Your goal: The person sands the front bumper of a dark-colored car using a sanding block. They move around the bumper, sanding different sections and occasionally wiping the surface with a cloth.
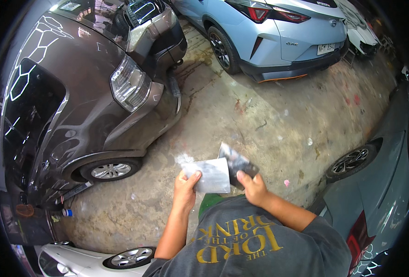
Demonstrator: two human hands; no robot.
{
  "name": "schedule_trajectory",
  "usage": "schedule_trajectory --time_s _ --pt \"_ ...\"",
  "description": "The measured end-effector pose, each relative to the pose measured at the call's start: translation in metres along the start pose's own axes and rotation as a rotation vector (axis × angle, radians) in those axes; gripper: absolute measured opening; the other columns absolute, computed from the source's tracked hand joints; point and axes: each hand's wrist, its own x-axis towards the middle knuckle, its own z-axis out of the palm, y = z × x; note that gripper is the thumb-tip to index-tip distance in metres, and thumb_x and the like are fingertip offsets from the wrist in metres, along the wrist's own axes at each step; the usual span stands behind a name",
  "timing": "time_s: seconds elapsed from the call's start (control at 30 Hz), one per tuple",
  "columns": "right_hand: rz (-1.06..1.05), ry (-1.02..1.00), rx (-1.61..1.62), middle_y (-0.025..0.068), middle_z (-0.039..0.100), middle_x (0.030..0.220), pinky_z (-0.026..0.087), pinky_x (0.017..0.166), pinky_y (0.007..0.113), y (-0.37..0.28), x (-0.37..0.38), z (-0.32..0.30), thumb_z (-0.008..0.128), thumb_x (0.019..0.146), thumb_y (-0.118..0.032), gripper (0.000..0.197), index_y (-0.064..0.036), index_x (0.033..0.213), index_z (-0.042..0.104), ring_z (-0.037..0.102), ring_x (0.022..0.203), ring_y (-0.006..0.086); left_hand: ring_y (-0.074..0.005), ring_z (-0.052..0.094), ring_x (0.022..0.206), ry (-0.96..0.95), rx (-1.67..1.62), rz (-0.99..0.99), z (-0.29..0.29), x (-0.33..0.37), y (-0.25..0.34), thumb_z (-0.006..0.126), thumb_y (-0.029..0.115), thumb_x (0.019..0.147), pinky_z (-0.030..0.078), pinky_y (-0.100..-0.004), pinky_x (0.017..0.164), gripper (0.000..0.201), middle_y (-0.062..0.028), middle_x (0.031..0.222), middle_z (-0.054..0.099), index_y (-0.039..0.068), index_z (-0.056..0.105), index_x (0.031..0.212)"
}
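My left hand (186, 187) is closed on a light grey rectangular sheet (213, 175) that looks like worn sandpaper, thumb on top and fingers underneath. In my right hand (254, 187) is a dark flat rectangular piece (238, 162) with whitish smears at its far end, pinched under the thumb. The two pieces are side by side in front of my body, the grey sheet overlapping the dark one's left edge. Whether they touch I cannot tell. A powdery white patch (183, 159) shows just beyond the grey sheet's far left corner.
A dark brown vehicle (89, 92) with a bulky tail lamp stands close on the left. Ahead is a light blue car (278, 41); on the right, a grey car (375, 184). A white car (91, 261) is at the lower left. Stained concrete floor (278, 124) lies between them.
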Motion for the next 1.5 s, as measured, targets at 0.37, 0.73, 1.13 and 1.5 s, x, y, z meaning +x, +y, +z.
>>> schedule_trajectory --time_s 0.37,0.73,1.13,1.5 --pt "-0.459 -0.131 -0.710 0.0157 0.057 0.134 0.054 0.099 0.039 -0.030 0.010 0.015 0.064 0.089 0.001 0.046 -0.0025 0.134 0.063 0.062 0.118 0.0322 -0.0267 0.052 0.130 -0.475 0.849 0.261 0.021 -0.004 -0.007 0.058 0.034 0.102 0.043 -0.0382 0.110 0.056 -0.0148 0.139 0.054 0.000 0.045 0.145" --pt "-0.651 -0.216 -0.850 0.0158 0.063 0.132 0.055 0.101 0.043 -0.018 0.004 0.036 0.071 0.069 0.004 0.065 -0.0028 0.133 0.065 0.064 0.119 0.0357 -0.0237 0.062 0.113 -0.399 0.606 0.184 -0.013 -0.001 -0.040 0.056 0.007 0.095 0.051 -0.0385 0.095 0.031 -0.0108 0.120 0.066 -0.001 0.059 0.125" --pt "-0.309 0.115 -0.893 0.0184 0.061 0.131 0.054 0.098 0.042 0.022 0.037 0.005 0.068 0.080 0.000 0.054 0.0019 0.133 0.062 0.064 0.115 0.0377 -0.0254 0.053 0.134 -0.206 0.691 0.249 0.045 -0.029 0.002 0.050 -0.004 0.090 0.041 -0.0360 0.113 0.056 -0.0186 0.142 0.058 -0.006 0.047 0.146" --pt "-0.134 0.295 -0.472 0.0181 0.058 0.133 0.047 0.104 0.039 0.025 0.054 -0.011 0.060 0.099 -0.010 0.033 0.0027 0.130 0.060 0.060 0.123 0.0335 -0.0242 0.064 0.112 -0.202 0.409 -0.007 0.013 -0.043 -0.027 0.059 0.016 0.102 0.052 -0.0366 0.095 0.042 -0.0150 0.131 0.064 -0.004 0.052 0.139"
